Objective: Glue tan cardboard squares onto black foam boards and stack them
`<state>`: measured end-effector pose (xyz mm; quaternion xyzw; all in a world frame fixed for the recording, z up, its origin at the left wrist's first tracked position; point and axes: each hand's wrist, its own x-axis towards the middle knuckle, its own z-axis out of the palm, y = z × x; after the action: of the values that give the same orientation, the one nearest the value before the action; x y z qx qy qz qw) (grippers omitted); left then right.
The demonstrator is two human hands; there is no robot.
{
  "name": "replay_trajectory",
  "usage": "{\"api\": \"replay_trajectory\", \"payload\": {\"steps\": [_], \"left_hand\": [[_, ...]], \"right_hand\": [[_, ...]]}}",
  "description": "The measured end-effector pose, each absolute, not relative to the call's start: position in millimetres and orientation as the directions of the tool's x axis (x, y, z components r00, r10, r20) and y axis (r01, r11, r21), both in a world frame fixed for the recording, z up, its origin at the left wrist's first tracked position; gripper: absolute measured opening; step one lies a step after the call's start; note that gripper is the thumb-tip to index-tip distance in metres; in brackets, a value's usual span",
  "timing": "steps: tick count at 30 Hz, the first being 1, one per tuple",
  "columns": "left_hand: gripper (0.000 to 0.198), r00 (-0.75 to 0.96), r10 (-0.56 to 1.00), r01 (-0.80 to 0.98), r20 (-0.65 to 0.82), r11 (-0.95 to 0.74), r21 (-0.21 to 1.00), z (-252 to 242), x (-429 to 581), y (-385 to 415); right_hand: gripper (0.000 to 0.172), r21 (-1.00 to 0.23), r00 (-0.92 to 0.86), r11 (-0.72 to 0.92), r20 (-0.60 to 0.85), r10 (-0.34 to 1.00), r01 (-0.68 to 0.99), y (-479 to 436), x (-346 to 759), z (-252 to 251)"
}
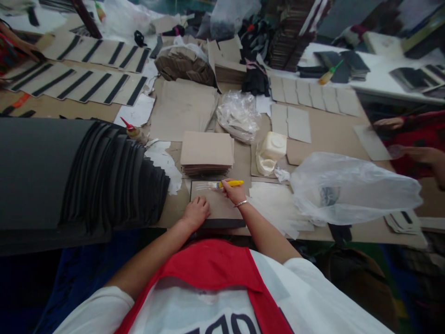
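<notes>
Right-hand grip (229, 189) curls closely round the yellow-handled brush (235, 183), its bristles near the far edge of the brown card (222, 208) — the left hand (197, 212), fingers loosely bent and holding nothing, rests on the card's left side. Beyond the card stands a board stack (207, 150); left of the card, dark sheets (104, 176).

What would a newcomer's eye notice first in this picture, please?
Probably the yellow-handled brush in the right hand, at the tan board. Left of the board spreads a big pile of dark sheets; a clear plastic bag lies to its right.
</notes>
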<state>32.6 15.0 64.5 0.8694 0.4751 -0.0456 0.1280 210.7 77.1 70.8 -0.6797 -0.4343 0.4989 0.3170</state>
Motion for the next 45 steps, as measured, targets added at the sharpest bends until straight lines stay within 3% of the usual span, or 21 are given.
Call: {"api": "replay_trajectory", "payload": {"steps": [8, 11, 14, 16, 20, 23, 26, 32, 35, 38, 40, 42, 45], "left_hand": [[0.043, 0.544, 0.802, 0.839, -0.246, -0.527, 0.137, 66.8, 37.5, 14.6], [0.039, 0.538, 0.788, 0.836, -0.298, -0.544, 0.070, 70.0, 40.8, 15.0], [0.038, 0.546, 0.767, 0.820, -0.338, -0.571, 0.029, 70.2, 43.7, 18.4], [0.037, 0.575, 0.741, 0.798, -0.348, -0.602, 0.035, 69.1, 45.5, 20.8], [0.036, 0.594, 0.721, 0.784, -0.357, -0.618, 0.056, 69.5, 49.8, 22.5], [0.036, 0.572, 0.728, 0.801, -0.379, -0.596, 0.064, 71.6, 53.2, 22.7], [0.037, 0.555, 0.734, 0.810, -0.391, -0.584, 0.054, 72.9, 54.7, 23.5], [0.040, 0.518, 0.756, 0.851, -0.400, -0.502, 0.153, 77.8, 58.8, 21.8], [0.053, 0.530, 0.813, 0.842, -0.241, -0.471, 0.262, 84.5, 75.1, 19.6], [0.066, 0.585, 0.810, 0.745, -0.040, -0.518, 0.420, 93.3, 99.6, 22.4], [0.058, 0.650, 0.760, 0.648, 0.007, -0.559, 0.517, 99.1, 112.8, 27.3], [0.034, 0.729, 0.684, 0.541, -0.006, -0.571, 0.617, 103.3, 118.1, 32.3], [0.021, 0.707, 0.704, 0.463, -0.065, -0.392, 0.795, 103.5, 108.6, 35.5]], "right_hand": [[0.022, -0.860, 0.367, -0.463, -0.368, 0.855, 0.216, 50.4, 297.0, 85.9], [0.033, -0.904, 0.381, -0.386, -0.297, 0.875, 0.183, 28.6, 329.7, 90.6], [0.043, -0.898, 0.371, -0.304, -0.177, 0.912, 0.319, -3.0, 367.5, 83.6], [0.038, -0.794, 0.345, -0.306, -0.130, 0.930, 0.526, -23.8, 386.2, 69.4], [0.028, -0.405, 0.196, -0.216, -0.091, 0.976, 0.889, -47.3, 393.9, 28.3], [0.031, -0.240, 0.050, -0.082, -0.135, 0.990, 0.967, -48.7, 386.1, 3.3], [0.034, -0.180, 0.030, -0.058, -0.158, 0.987, 0.982, -43.5, 385.2, -10.0], [0.031, -0.272, 0.015, -0.041, -0.098, 0.995, 0.962, -32.5, 396.8, -3.7], [0.027, -0.373, 0.033, -0.029, 0.005, 0.999, 0.927, -29.1, 389.3, 22.1], [0.024, -0.510, -0.059, 0.068, 0.034, 0.998, 0.858, -25.9, 371.7, 57.6], [0.023, -0.602, -0.162, 0.143, 0.023, 0.987, 0.786, -23.4, 358.6, 78.6], [0.022, -0.669, -0.225, 0.169, 0.002, 0.974, 0.723, -20.8, 347.2, 92.6], [0.023, -0.747, -0.231, 0.143, -0.014, 0.973, 0.649, -17.5, 334.5, 99.3]]}}
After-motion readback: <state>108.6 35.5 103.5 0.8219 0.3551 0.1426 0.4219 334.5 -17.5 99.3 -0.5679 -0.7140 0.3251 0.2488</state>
